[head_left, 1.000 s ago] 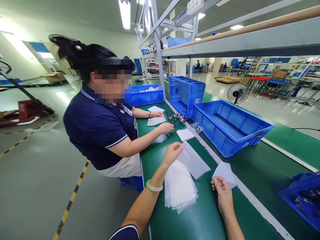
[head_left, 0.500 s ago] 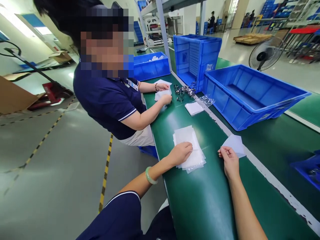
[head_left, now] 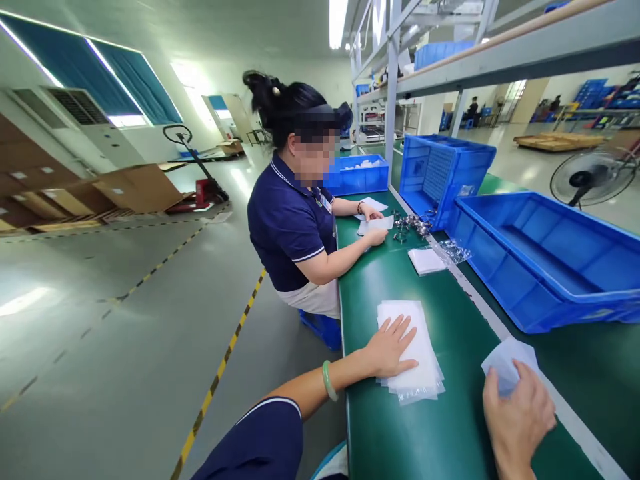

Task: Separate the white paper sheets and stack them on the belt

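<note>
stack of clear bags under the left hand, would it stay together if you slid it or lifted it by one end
The stack of clear bags looks thin and glossy, so it would probably droop when lifted. Its edges already fan unevenly near the left hand, so sheets likely slip apart on the smooth green table. Probably very light.

Factory packing line: long green bench [head_left: 425, 440], blue plastic crates [head_left: 540, 260], overhead racking [head_left: 480, 53], pallet jack [head_left: 200, 180].

Blue bin [head_left: 545, 267] (empty), metal rings [head_left: 410, 225], fan [head_left: 583, 179].
</note>
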Demonstrator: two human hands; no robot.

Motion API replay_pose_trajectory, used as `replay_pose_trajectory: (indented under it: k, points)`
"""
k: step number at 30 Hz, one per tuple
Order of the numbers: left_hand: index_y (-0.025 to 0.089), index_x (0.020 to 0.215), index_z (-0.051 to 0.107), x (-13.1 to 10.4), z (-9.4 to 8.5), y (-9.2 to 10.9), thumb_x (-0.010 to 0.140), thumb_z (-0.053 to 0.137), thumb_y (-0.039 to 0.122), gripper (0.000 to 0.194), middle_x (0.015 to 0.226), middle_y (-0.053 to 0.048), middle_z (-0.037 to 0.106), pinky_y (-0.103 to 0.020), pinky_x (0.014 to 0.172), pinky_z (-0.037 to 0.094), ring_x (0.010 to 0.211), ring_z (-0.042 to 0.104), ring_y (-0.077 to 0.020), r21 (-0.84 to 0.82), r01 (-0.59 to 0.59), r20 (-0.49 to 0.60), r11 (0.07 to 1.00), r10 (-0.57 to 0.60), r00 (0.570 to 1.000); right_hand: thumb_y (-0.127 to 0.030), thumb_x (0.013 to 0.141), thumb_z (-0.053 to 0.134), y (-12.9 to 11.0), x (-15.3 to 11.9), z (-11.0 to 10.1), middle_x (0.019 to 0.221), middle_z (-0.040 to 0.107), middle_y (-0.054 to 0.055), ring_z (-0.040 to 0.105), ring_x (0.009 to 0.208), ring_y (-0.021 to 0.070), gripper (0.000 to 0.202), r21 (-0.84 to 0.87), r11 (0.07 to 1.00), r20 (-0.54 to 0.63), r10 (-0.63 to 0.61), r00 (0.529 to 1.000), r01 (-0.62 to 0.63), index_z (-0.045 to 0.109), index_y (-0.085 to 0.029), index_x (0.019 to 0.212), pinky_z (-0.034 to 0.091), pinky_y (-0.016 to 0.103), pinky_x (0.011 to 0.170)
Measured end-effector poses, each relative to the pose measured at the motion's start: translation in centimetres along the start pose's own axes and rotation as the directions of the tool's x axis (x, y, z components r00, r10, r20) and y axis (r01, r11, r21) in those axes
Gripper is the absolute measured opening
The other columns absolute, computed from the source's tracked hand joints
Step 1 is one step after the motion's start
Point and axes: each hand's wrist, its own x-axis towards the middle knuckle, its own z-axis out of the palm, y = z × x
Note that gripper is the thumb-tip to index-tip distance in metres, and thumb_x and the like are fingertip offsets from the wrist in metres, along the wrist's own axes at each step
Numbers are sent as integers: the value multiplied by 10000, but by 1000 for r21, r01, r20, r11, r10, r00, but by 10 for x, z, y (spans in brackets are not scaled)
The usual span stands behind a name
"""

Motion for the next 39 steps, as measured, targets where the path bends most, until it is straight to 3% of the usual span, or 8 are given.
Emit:
replay_pose_trajectory:
  k: [3, 7, 14, 19, 24, 29, 35, 39]
  points:
    - [145, 1494, 138, 1, 8, 0, 905, 270, 661, 794, 1563, -162, 27, -566, 1170, 68, 1446, -31, -329, -29, 26, 6, 999, -26, 1000, -617, 856, 360, 11, 2, -2, 1434, 355, 289, 319, 1318, 462, 794, -263, 963, 36, -50, 998, 58, 384, -35, 1395, 292, 633, 1018]
    - [155, 1495, 142, -6, -1, 9, 905, 316, 644, 786, 1565, -152, 22, -552, 1180, 68, 1447, -35, -312, -96, 50, -16, 994, -52, 999, -524, 913, 177, 35, 2, 4, 1351, 477, 263, 419, 1269, 408, 725, -317, 943, 195, -41, 980, 103, 492, 3, 1298, 356, 554, 1020]
    - [163, 1445, 290, -57, -3, 58, 900, 472, 484, 659, 1540, -138, 227, -551, 1178, 211, 1450, 114, -286, -360, 21, -255, 933, -120, 959, -464, 891, 298, 49, -18, -8, 1268, 597, 159, 511, 1200, 392, 513, -101, 979, 248, -146, 958, 175, 658, -155, 1088, 449, 576, 889]
    - [149, 1295, 493, -78, 7, 87, 870, 552, 406, 501, 1446, -161, 403, -513, 1131, 348, 1382, 322, -291, -443, -80, -261, 893, -43, 964, -413, 859, 399, 36, -60, -38, 1197, 645, 127, 558, 1147, 334, 395, 9, 991, 222, -132, 966, 134, 682, -187, 1018, 434, 521, 943]
    - [126, 1189, 555, -43, -4, 96, 881, 554, 356, 385, 1349, -168, 484, -483, 1100, 374, 1287, 420, -293, -346, -217, -303, 913, 110, 947, -418, 887, 400, 36, -95, -56, 1332, 552, 101, 480, 1225, 278, 416, -21, 1000, 183, 24, 983, -20, 599, -198, 1179, 370, 468, 1022]
    - [75, 1004, 582, 16, 0, 125, 834, 612, 342, 318, 1190, -198, 517, -504, 1020, 398, 1173, 447, -342, -272, -115, -162, 955, 72, 984, -450, 878, 428, 31, -105, -62, 1374, 477, 181, 384, 1285, 316, 503, -22, 993, 134, 119, 984, -117, 521, -141, 1264, 303, 521, 1050]
    - [131, 807, 529, 40, 29, 149, 776, 572, 111, 57, 1059, -161, 547, -525, 981, 391, 1093, 469, -309, -440, -62, -96, 896, 22, 995, -445, 832, 514, 23, -103, -65, 1315, 537, 148, 410, 1248, 331, 356, 100, 979, 163, 159, 974, -177, 622, -191, 1056, 287, 550, 1039]
    - [151, 840, 515, 39, 33, 140, 864, 499, 204, 60, 877, -56, 587, -354, 816, 494, 844, 563, -180, -658, -103, -62, 746, 82, 995, -485, 850, 504, 24, -100, -74, 1241, 589, 128, 512, 1148, 284, 472, 287, 907, 152, 275, 949, -308, 541, -199, 1225, 379, 470, 990]
